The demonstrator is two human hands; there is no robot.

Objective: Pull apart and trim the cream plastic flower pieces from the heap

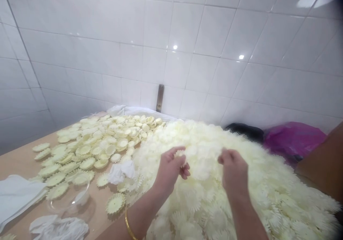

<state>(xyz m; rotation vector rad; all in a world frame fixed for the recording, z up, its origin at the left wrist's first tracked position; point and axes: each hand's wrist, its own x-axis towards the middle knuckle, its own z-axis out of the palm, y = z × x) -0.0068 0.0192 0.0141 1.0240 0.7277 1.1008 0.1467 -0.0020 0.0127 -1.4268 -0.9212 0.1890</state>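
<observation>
My left hand (168, 170) is closed, thumb and fingers pinching a small pale-yellow petal-edged disc (180, 154). To its right my right hand (235, 172) is held up with the fingers curled into a pinch; whatever is in them, if anything, is too small or blurred to name. Both hands hover over a big heap of pale, thin, flower-shaped pieces (198, 200). A gold bangle (128, 225) circles my left wrist. Left of the heap lie many thicker yellow discs with toothed rims (85, 150), and one more disc (115, 203) sits apart near my left forearm.
A clear round container (66, 207), crumpled white tissues (59, 227) and a folded white cloth or paper (18, 197) lie on the tan table (18, 158). Behind stands a white tiled wall (107, 47). Black (246, 131) and purple bags (292, 136) are at the right.
</observation>
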